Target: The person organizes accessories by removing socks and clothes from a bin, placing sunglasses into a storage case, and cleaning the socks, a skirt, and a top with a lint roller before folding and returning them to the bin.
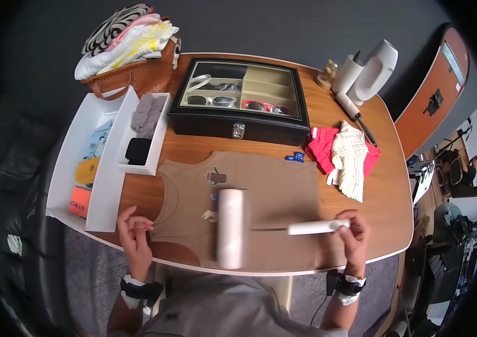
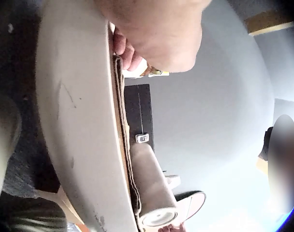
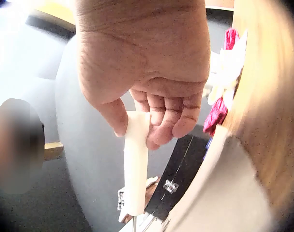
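A brown sleeveless top point(image 1: 283, 185) with printed patches lies flat on the wooden table, its neck toward the left. My right hand point(image 1: 355, 240) pinches the end of the white handle point(image 3: 136, 169) of a lint roller point(image 1: 231, 224) between thumb and fingers. The roller's wide pale sheet roll, slightly blurred, lies across the middle of the top. At the shoulder end of the top, my left hand point(image 1: 137, 241) has its fingers loosely bent and grips nothing. In the left wrist view its fingertips point(image 2: 130, 55) are right at the fabric's edge.
Behind the top stands a black glasses case point(image 1: 238, 101). White boxes point(image 1: 109, 191) with folded items are at the left, below a brown basket point(image 1: 154, 73) of cloths. Red and cream clothing point(image 1: 349, 160) lies right, near a second lint roller point(image 1: 356, 116) and a white appliance point(image 1: 377, 70).
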Demonstrator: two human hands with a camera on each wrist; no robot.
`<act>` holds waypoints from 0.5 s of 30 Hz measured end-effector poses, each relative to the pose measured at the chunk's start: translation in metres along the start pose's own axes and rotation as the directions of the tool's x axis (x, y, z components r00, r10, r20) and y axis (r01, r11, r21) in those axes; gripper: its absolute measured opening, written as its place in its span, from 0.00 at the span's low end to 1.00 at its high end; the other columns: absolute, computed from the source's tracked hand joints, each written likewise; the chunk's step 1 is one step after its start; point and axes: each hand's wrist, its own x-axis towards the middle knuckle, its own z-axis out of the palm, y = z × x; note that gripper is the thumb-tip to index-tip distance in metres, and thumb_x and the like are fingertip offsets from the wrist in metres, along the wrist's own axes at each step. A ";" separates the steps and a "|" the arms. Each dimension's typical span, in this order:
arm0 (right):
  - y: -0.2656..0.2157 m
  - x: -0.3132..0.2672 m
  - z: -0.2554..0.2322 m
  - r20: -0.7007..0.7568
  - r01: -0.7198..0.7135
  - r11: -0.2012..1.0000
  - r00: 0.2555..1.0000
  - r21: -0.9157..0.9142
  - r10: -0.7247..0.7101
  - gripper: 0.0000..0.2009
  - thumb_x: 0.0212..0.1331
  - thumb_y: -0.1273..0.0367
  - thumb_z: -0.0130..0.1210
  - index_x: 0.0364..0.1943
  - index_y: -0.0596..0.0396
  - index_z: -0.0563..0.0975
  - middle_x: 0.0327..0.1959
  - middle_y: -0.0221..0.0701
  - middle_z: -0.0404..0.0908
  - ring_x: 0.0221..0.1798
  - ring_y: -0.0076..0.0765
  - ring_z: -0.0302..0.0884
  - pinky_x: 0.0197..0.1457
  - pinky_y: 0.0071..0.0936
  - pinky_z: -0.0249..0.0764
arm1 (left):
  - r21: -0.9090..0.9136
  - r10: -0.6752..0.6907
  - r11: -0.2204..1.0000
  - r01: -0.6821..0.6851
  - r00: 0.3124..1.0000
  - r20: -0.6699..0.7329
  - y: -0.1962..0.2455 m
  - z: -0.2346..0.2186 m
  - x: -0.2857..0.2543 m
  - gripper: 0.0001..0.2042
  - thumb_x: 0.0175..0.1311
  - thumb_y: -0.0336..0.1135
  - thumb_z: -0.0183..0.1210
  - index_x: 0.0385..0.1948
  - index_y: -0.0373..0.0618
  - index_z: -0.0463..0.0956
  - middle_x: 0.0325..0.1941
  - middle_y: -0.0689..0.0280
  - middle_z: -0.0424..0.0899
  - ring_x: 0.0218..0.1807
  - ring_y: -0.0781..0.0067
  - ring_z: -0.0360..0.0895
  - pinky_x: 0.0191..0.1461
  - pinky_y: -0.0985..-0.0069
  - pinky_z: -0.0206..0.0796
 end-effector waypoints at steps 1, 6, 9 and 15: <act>0.006 -0.003 -0.015 -0.072 0.057 0.998 0.996 -0.021 -0.058 0.11 0.68 0.70 0.62 0.49 0.59 0.78 0.39 0.29 0.81 0.40 0.25 0.78 0.46 0.25 0.74 | 0.016 0.013 1.000 -0.013 1.000 0.007 -0.001 0.000 0.000 0.18 0.77 0.22 0.44 0.65 0.39 0.65 0.41 0.62 0.81 0.39 0.76 0.77 0.48 0.79 0.71; 0.011 -0.019 -0.077 -0.387 0.191 0.979 0.899 -0.069 -0.203 0.14 0.77 0.60 0.52 0.52 0.59 0.77 0.35 0.26 0.75 0.35 0.22 0.72 0.41 0.23 0.70 | 0.092 0.012 0.996 -0.014 1.000 0.019 0.002 0.002 0.000 0.16 0.79 0.26 0.46 0.65 0.41 0.65 0.40 0.63 0.80 0.40 0.76 0.77 0.49 0.79 0.71; 0.012 -0.030 -0.099 -0.508 0.203 0.977 0.836 -0.068 -0.209 0.15 0.79 0.60 0.50 0.53 0.58 0.76 0.36 0.26 0.74 0.33 0.20 0.71 0.39 0.20 0.70 | 0.120 0.017 0.993 -0.020 0.999 0.029 0.003 0.002 -0.001 0.15 0.81 0.28 0.47 0.65 0.42 0.66 0.40 0.64 0.80 0.40 0.77 0.76 0.50 0.79 0.71; 0.017 -0.037 -0.103 -0.549 0.203 0.977 0.810 -0.066 -0.206 0.14 0.79 0.60 0.49 0.53 0.57 0.76 0.35 0.25 0.73 0.33 0.19 0.71 0.37 0.19 0.70 | 0.105 -0.002 0.994 0.001 1.000 0.008 0.005 0.003 -0.001 0.16 0.79 0.25 0.47 0.64 0.40 0.66 0.39 0.63 0.80 0.40 0.76 0.76 0.49 0.78 0.69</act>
